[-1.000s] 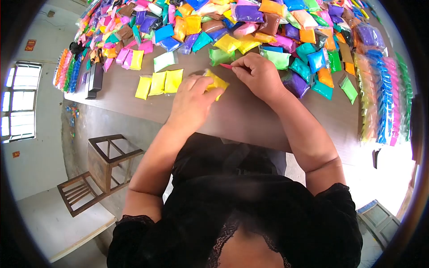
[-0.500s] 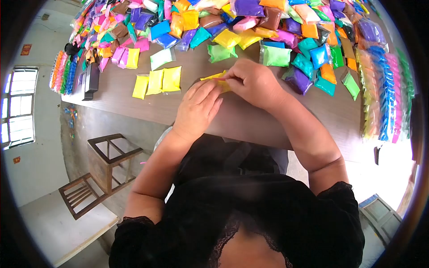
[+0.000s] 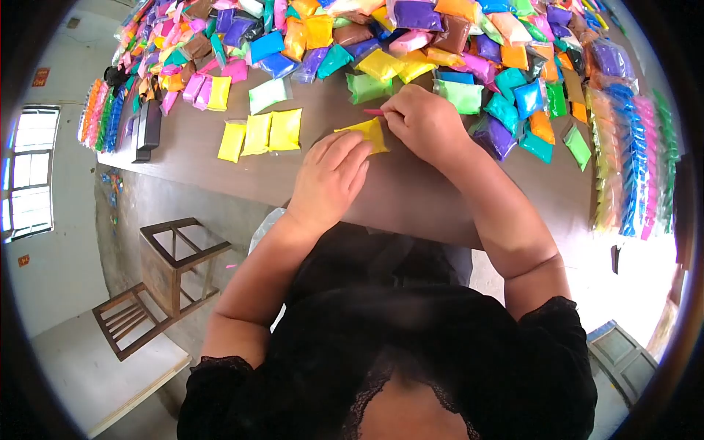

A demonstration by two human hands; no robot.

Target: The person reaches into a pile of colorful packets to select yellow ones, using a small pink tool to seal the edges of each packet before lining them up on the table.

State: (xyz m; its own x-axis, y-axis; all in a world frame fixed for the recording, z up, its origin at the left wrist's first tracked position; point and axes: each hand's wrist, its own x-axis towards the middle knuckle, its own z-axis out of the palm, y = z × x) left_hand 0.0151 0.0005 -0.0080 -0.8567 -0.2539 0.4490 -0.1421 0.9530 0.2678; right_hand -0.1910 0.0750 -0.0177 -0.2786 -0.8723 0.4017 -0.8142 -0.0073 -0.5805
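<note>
My left hand (image 3: 331,174) rests on the table with its fingers bent over the lower left part of a yellow packet (image 3: 374,135), holding it against the surface. My right hand (image 3: 424,123) is closed in a pinch around a thin pink stick-like tool (image 3: 374,112), whose tip points left, just above the packet's upper edge. The tool's other end is hidden in the fingers. Left of my hands, several yellow packets (image 3: 284,130) lie side by side. A green packet (image 3: 369,88) sits beyond the tool, and a light green one (image 3: 459,96) is to its right.
A big heap of coloured packets (image 3: 352,34) covers the far side of the table (image 3: 425,202). Strips of joined packets (image 3: 632,161) hang at the right edge, with more strips (image 3: 103,117) at the left. A dark box (image 3: 149,126) stands near the left end. A wooden chair (image 3: 163,271) is on the floor.
My right hand has moved up and slightly right with the pink tool, away from the yellow packet. More of the packet shows. My left hand stays at its near left side.
</note>
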